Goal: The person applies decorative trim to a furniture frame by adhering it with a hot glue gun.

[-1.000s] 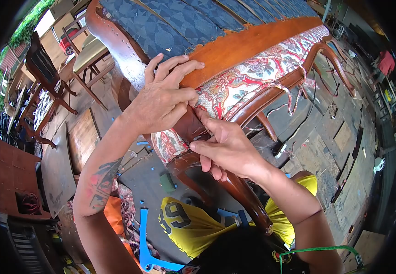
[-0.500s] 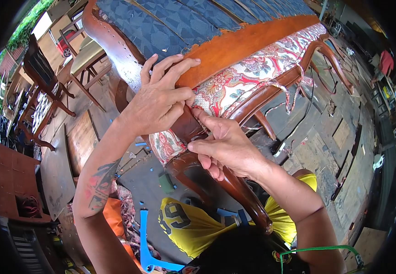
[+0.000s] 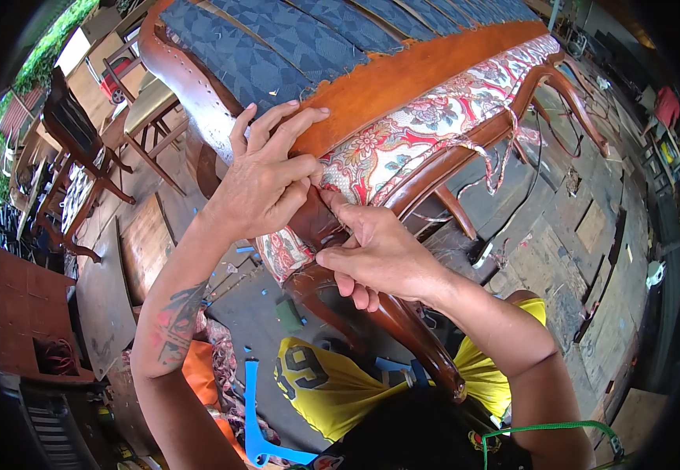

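Observation:
A carved wooden sofa frame (image 3: 418, 176) carries floral upholstery fabric (image 3: 410, 137) along its seat, with a bare orange-brown wooden rail (image 3: 402, 74) behind it. My left hand (image 3: 269, 180) is at the seat's near corner, thumb and forefinger pinched at the fabric's edge. Its other fingers lie spread over the end of the rail. Close by on the right, my right hand (image 3: 383, 247) is partly closed around the same corner. Its forefinger touches the fabric edge, the thumb lies lower by the wooden post, and the remaining fingers curl underneath. The fingertips are partly hidden.
Blue patterned fabric (image 3: 253, 51) with slits covers the backrest. A loose strip of floral piping (image 3: 490, 168) hangs over the front rail. Dark wooden chairs (image 3: 81, 149) stand at left. A blue angled piece (image 3: 253, 431) and orange cloth (image 3: 203, 376) are near my legs.
Both hands have shifted slightly left in the view, the right one also a little down. Their hold at the seat corner looks much the same.

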Motion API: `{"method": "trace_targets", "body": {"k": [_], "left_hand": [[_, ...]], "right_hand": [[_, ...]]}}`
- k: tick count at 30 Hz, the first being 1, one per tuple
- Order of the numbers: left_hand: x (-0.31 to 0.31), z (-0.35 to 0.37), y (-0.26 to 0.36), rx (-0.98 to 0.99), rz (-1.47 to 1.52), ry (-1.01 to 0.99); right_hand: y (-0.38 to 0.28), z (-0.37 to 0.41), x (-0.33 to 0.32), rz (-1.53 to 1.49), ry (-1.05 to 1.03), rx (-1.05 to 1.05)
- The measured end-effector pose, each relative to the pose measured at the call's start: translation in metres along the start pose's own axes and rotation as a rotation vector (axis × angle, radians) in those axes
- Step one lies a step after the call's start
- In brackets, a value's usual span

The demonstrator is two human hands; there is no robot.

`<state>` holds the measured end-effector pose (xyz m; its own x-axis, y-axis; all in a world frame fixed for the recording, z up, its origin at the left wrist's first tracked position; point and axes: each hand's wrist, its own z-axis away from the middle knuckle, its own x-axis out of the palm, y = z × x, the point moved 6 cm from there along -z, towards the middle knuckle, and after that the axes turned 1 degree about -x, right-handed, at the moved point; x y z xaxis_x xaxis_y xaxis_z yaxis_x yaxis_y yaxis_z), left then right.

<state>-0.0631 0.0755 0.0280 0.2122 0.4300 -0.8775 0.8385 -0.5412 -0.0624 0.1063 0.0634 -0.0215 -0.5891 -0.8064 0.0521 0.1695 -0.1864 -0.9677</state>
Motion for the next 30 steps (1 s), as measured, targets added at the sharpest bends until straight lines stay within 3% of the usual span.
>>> {"method": "trace_targets", "body": {"k": [14, 30], "left_hand": [[-0.017, -0.023, 0.018, -0.155, -0.147, -0.067], [-0.020, -0.042, 0.029, -0.135, -0.279, -0.168]], "right_hand": [[0.006, -0.002, -0.005, -0.024, -0.029, -0.007], [0.010, -0.001, -0.006, -0.084, -0.107, -0.113]]}}
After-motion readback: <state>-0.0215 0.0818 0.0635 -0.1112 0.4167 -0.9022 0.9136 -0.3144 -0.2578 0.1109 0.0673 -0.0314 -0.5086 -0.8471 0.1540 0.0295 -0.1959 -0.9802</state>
